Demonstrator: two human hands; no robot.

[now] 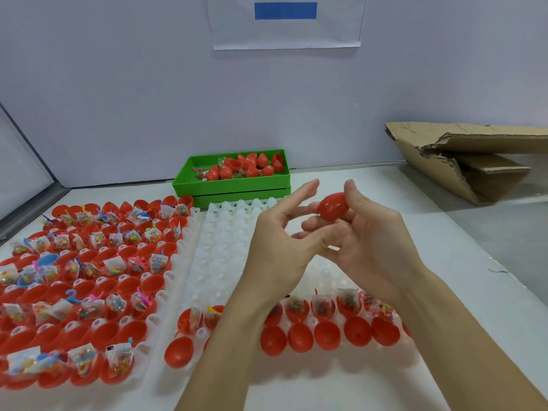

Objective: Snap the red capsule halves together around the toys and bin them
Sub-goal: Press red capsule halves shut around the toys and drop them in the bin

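A closed red capsule (333, 206) sits between the thumb and fingers of my right hand (367, 241), raised above the white tray (225, 256). My left hand (277, 241) is just left of it with fingers spread, its fingertips close to the capsule but holding nothing. Along the white tray's near rows stand red halves with bagged toys (321, 307) and empty red halves (327, 335). A second tray on the left (178, 253) is packed with red halves, many holding toy bags (114, 265). The green bin (189, 185) at the back holds several red capsules (252, 167).
Torn cardboard (462, 161) lies at the back right of the white table. A pale wall with a paper sheet (286, 22) stands behind. One blue half (47, 259) sits among the red ones on the left tray.
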